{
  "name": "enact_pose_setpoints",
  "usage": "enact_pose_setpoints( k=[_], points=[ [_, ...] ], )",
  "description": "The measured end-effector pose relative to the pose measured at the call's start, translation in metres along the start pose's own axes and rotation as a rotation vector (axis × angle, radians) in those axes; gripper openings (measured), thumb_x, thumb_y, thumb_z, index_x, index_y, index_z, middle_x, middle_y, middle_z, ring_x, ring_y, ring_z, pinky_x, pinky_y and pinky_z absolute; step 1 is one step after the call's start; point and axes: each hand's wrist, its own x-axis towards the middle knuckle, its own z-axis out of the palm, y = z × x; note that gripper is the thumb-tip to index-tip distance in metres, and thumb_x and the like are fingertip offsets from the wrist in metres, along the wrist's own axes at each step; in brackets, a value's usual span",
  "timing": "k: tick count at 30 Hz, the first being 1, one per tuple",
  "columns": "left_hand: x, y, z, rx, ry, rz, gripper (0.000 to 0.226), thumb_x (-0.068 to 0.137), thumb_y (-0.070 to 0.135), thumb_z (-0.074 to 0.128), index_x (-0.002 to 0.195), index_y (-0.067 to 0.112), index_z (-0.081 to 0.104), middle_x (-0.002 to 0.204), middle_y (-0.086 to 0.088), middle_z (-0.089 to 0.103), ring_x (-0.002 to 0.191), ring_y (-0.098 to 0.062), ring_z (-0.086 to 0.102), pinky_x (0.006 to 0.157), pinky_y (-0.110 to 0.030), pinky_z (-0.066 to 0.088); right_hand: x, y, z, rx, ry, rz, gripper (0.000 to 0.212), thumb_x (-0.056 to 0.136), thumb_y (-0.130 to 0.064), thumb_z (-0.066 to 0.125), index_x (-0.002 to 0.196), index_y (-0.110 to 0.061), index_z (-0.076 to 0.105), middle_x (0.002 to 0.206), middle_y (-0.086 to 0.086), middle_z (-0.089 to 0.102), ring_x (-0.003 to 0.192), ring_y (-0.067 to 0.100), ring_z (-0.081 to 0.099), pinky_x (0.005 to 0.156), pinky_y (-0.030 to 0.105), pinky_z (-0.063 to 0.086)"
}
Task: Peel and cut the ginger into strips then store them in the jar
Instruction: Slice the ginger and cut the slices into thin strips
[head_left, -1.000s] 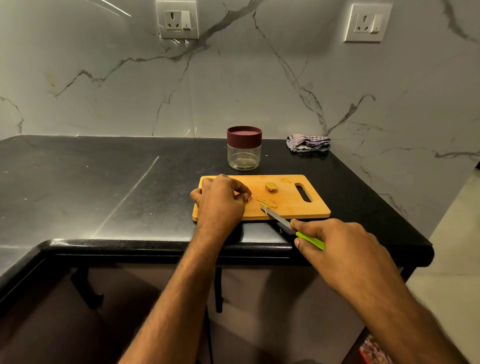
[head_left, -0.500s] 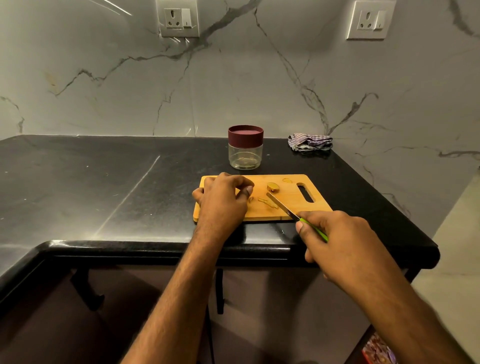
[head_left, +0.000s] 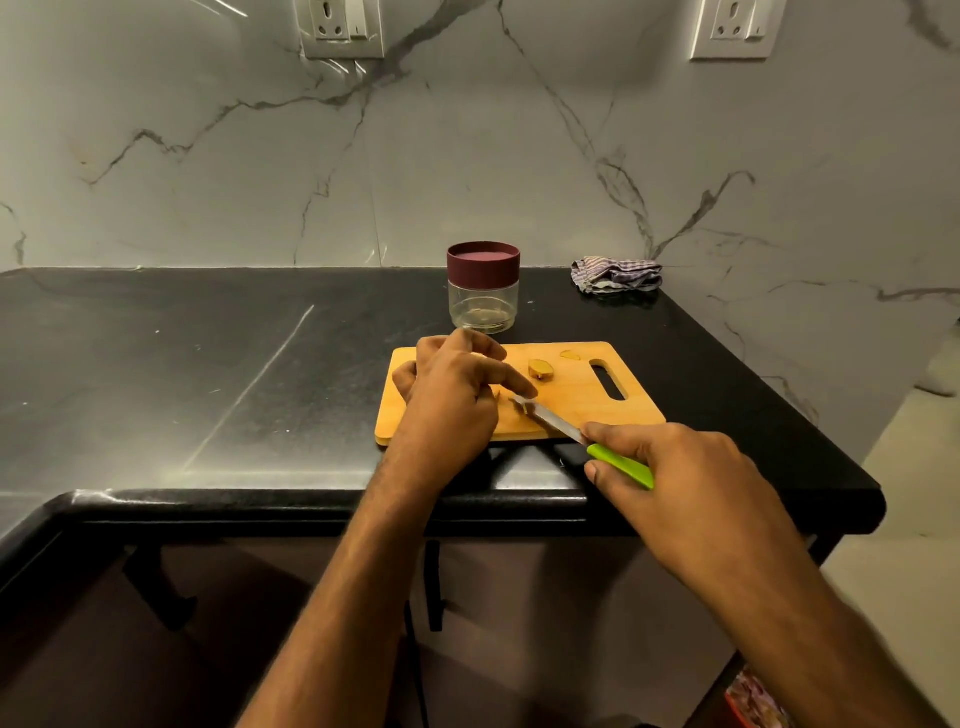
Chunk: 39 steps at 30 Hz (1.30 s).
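While the cutting board (head_left: 571, 410) bears both hands, the knife (head_left: 556, 423) slants across its near edge toward the left fingers.

Beyond the board's far edge stands the jar (head_left: 483, 293), lid on. Over the board's left half the left hand (head_left: 447, 400) curls, fingertips apparently pinning a small ginger piece (head_left: 521, 407) at the blade tip, though it is too small to be sure. Off the board's near right corner the right hand (head_left: 691, 483) grips the green handle. Another ginger chunk (head_left: 541, 370) lies toward the board's far side.
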Motion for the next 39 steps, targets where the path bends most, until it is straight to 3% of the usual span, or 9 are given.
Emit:
enact_pose_setpoints(
  k=[4, 10, 15, 18, 21, 23, 26, 32, 39],
  points=[
    [0.004, -0.002, 0.003, 0.058, -0.023, -0.068, 0.056, 0.092, -0.003, 0.047, 0.093, 0.044, 0.077, 0.139, 0.016, 0.047, 0.133, -0.011, 0.023, 0.099, -0.033, 0.014, 0.001, 0.002, 0.001, -0.008, 0.014, -0.021, 0.04, 0.092, -0.054, 0.051, 0.131, -0.056, 0.045, 0.118, -0.013, 0.06, 0.101, 0.009, 0.054, 0.077, 0.028, 0.049],
    [0.004, -0.006, 0.004, 0.024, 0.08, -0.129, 0.048, 0.093, 0.0, 0.05, 0.099, 0.039, 0.077, 0.138, 0.014, 0.05, 0.137, -0.013, 0.027, 0.109, -0.037, 0.017, -0.002, 0.009, 0.002, 0.029, 0.097, -0.034, 0.037, 0.09, -0.058, 0.05, 0.127, -0.055, 0.051, 0.104, -0.013, 0.065, 0.087, 0.006, 0.055, 0.071, 0.029, 0.051],
    [0.003, -0.009, 0.005, -0.021, 0.125, -0.128, 0.037, 0.092, 0.008, 0.057, 0.102, 0.039, 0.074, 0.134, 0.013, 0.054, 0.137, -0.013, 0.03, 0.109, -0.037, 0.015, 0.003, 0.011, 0.002, 0.066, 0.11, -0.007, 0.037, 0.096, -0.05, 0.043, 0.13, -0.04, 0.056, 0.086, -0.011, 0.065, 0.082, 0.007, 0.06, 0.068, 0.024, 0.048],
    [0.001, -0.012, 0.006, -0.079, 0.215, -0.125, 0.03, 0.093, 0.014, 0.06, 0.107, 0.036, 0.073, 0.129, 0.014, 0.059, 0.132, -0.01, 0.039, 0.106, -0.032, 0.016, 0.003, 0.004, 0.005, 0.041, 0.089, -0.008, 0.031, 0.099, -0.044, 0.038, 0.115, -0.033, 0.063, 0.078, -0.009, 0.061, 0.074, 0.007, 0.06, 0.065, 0.025, 0.05],
    [-0.004, -0.02, 0.005, -0.298, 0.466, -0.165, 0.022, 0.093, 0.021, 0.06, 0.105, 0.033, 0.075, 0.112, 0.016, 0.07, 0.113, -0.001, 0.059, 0.11, -0.041, 0.041, 0.002, -0.009, 0.015, 0.009, 0.055, -0.032, 0.029, 0.101, -0.043, 0.033, 0.106, -0.029, 0.058, 0.077, -0.01, 0.054, 0.07, 0.007, 0.054, 0.057, 0.022, 0.044],
    [-0.007, -0.022, 0.001, -0.507, 0.586, -0.273, 0.021, 0.095, 0.017, 0.061, 0.107, 0.027, 0.075, 0.105, 0.014, 0.072, 0.101, 0.003, 0.064, 0.098, -0.036, 0.054, 0.004, -0.017, 0.022, -0.003, 0.036, -0.042, 0.027, 0.102, -0.04, 0.032, 0.107, -0.027, 0.055, 0.08, -0.009, 0.053, 0.071, 0.006, 0.053, 0.052, 0.019, 0.036],
    [-0.009, -0.023, -0.001, -0.663, 0.68, -0.343, 0.021, 0.097, 0.009, 0.061, 0.111, 0.018, 0.073, 0.103, 0.01, 0.072, 0.097, -0.001, 0.067, 0.089, -0.025, 0.058, 0.008, -0.029, 0.027, -0.013, 0.05, -0.042, 0.026, 0.102, -0.037, 0.032, 0.11, -0.024, 0.054, 0.08, -0.007, 0.054, 0.069, 0.006, 0.051, 0.047, 0.018, 0.029],
    [-0.011, -0.035, -0.006, -0.868, 0.55, -0.422, 0.051, 0.084, -0.02, 0.046, 0.11, 0.014, 0.073, 0.104, 0.003, 0.074, 0.099, -0.008, 0.07, 0.084, -0.027, 0.06, 0.013, -0.052, 0.033, -0.035, 0.052, -0.045, 0.025, 0.101, -0.035, 0.037, 0.108, -0.025, 0.058, 0.072, -0.009, 0.048, 0.063, 0.006, 0.046, 0.046, 0.017, 0.026],
    [-0.012, -0.038, -0.005, -0.894, 0.526, -0.406, 0.027, 0.094, -0.003, 0.061, 0.108, 0.016, 0.073, 0.102, 0.004, 0.074, 0.094, -0.007, 0.071, 0.075, -0.021, 0.058, 0.016, -0.065, 0.031, -0.006, -0.013, -0.107, 0.025, 0.101, -0.041, 0.037, 0.109, -0.03, 0.058, 0.08, -0.009, 0.054, 0.074, 0.008, 0.051, 0.061, 0.025, 0.04]
  ],
)
